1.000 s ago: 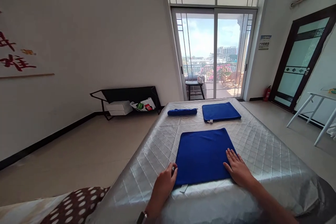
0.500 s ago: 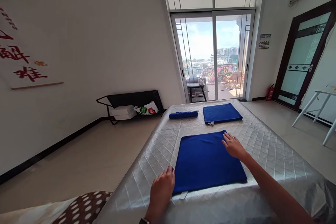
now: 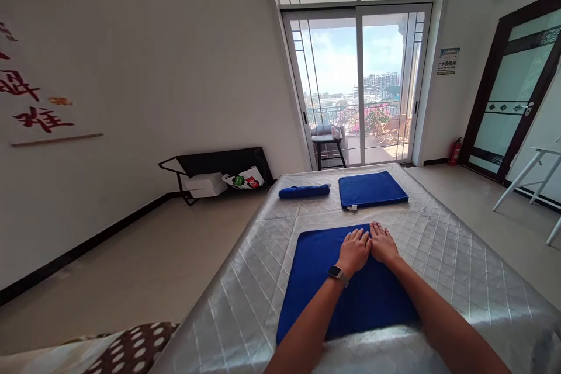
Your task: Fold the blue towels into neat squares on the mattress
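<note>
A blue cloth [image 3: 319,269] lies flat on the silver quilted bed cover [image 3: 236,292], nearest to me. My left hand [image 3: 354,250], with a watch [image 3: 338,273] on its wrist, rests on the cloth's far part, fingers laid flat. Beside it, touching or nearly so, my right hand [image 3: 383,243] lies flat at the cloth's far right corner. Neither hand holds anything. Further back are a folded blue cloth [image 3: 372,189] with a white tag and, to its left, a rolled blue cloth [image 3: 304,191].
A black rack [image 3: 219,169] with white boxes [image 3: 204,184] stands by the left wall. Brown dotted fabric [image 3: 135,350] is at the lower left. Beyond the bed are sliding glass doors [image 3: 359,87]. A white table [image 3: 526,169] and a red extinguisher [image 3: 454,152] are on the right.
My left hand has moved from the cloth's near left edge up and right, beside my right hand. My right hand has shifted slightly left. The view has tilted slightly.
</note>
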A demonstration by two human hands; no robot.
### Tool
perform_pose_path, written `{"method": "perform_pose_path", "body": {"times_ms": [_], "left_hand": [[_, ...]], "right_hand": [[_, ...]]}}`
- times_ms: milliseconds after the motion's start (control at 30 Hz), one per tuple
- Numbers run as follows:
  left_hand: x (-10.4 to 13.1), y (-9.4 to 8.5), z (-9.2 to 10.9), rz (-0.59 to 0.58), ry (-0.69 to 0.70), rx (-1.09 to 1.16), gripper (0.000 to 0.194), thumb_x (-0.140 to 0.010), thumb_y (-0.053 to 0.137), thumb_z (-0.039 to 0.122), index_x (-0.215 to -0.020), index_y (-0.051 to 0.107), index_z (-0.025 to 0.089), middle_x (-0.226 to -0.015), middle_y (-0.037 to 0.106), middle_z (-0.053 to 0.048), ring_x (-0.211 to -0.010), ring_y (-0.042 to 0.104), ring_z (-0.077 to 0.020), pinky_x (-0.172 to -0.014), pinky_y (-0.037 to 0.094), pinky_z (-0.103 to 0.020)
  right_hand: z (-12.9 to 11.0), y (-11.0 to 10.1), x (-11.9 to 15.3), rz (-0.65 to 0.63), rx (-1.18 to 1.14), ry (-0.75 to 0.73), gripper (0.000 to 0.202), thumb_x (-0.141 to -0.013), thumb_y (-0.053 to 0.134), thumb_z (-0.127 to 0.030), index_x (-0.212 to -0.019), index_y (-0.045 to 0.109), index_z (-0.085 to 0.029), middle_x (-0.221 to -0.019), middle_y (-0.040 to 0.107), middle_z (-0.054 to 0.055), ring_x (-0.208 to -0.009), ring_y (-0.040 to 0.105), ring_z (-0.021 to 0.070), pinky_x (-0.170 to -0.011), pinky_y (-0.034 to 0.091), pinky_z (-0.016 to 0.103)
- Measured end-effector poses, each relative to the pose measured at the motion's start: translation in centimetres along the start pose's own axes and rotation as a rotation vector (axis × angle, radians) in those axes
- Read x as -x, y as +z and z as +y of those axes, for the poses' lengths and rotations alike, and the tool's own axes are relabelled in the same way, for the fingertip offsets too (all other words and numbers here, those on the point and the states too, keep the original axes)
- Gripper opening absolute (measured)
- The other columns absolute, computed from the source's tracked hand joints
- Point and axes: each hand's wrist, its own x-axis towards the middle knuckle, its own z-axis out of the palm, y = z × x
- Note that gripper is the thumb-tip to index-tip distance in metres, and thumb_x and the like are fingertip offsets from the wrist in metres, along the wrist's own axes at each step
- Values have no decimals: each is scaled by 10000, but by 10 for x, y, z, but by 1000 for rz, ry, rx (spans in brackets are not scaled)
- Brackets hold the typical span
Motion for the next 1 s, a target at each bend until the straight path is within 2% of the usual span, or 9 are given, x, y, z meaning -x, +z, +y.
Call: {"method": "perform_pose_path", "body": {"times_ms": [100, 233, 300, 367, 467, 567, 667, 867, 1000], "left_hand": [[-17, 22, -6, -9, 48, -14, 377, -968, 638, 403, -1290, 607, 208, -1329, 620, -94, -1109, 644, -234, -937, 568, -468], [-6, 34, -38, -34, 16, -17, 472, -979, 592, 469, -1392, 564, 242, -1473, 553, -115, -1280, 572, -293, -1070, 477, -550], [10, 32, -64, -67, -83, -30, 526, -1015, 466, 529, -1481, 504, 288, -1565, 495, -100, -1420, 465, -307, -1169, 373, -546], [29, 26, -94, -111, -239, -53, 563, -1047, 315, 539, -1535, 447, 292, -1599, 462, -80, -1496, 375, -276, -1218, 308, -493], [57, 15, -138, -162, -445, -74, 636, -1055, 209, 536, -1577, 378, 215, -1640, 381, -116, -1531, 307, -270, -1239, 266, -476], [73, 10, -165, -181, -556, -59, 699, -1044, 166, 571, -1603, 309, 175, -1669, 303, -124, -1546, 267, -272, -1253, 234, -482], [75, 11, -173, -189, -556, -46, 710, -1041, 153, 569, -1606, 296, 164, -1670, 290, -123, -1548, 258, -276, -1256, 216, -506], [70, 10, -170, -201, -536, -6, 718, -1037, 139, 575, -1604, 304, 167, -1670, 285, -117, -1550, 249, -294, -1253, 208, -535], [71, 6, -168, -178, -556, -4, 669, -1043, 192, 512, -1592, 335, 157, -1658, 316, -116, -1544, 267, -297, -1251, 232, -531]], "right_hand": [[1, 2, -2, -3, 21, -8, 627, -1019, 266, -283, -1612, 264, -79, -1667, 270, 140, -1568, 151, 196, -1254, 161, 393], [-2, 2, -3, -7, -4, 21, 654, -1042, 229, -377, -1610, 249, -52, -1670, 261, 149, -1570, 145, 201, -1261, 134, 399], [-3, 1, -3, -11, -22, 32, 671, -1045, 203, -407, -1615, 228, -54, -1681, 222, 132, -1573, 124, 196, -1264, 116, 400], [-3, 0, -2, -22, -33, 38, 676, -1045, 185, -423, -1623, 208, -74, -1689, 193, 109, -1574, 103, 186, -1266, 94, 401], [-3, -2, -1, -44, -26, 49, 677, -1046, 177, -428, -1627, 192, -82, -1692, 182, 95, -1575, 90, 176, -1268, 69, 393], [-3, -3, -2, -55, -12, 55, 676, -1047, 175, -425, -1628, 182, -80, -1694, 182, 92, -1574, 94, 171, -1268, 73, 387], [-3, -4, -2, -55, -9, 53, 676, -1050, 169, -432, -1629, 180, -83, -1696, 183, 94, -1575, 97, 177, -1268, 83, 390], [-1, -7, 1, -60, 18, 47, 668, -1058, 150, -429, -1629, 180, -84, -1697, 185, 98, -1575, 99, 178, -1267, 70, 390], [2, -7, 4, -69, 9, 45, 671, -1058, 144, -447, -1632, 175, -101, -1700, 176, 93, -1574, 101, 180, -1264, 81, 384]]}}
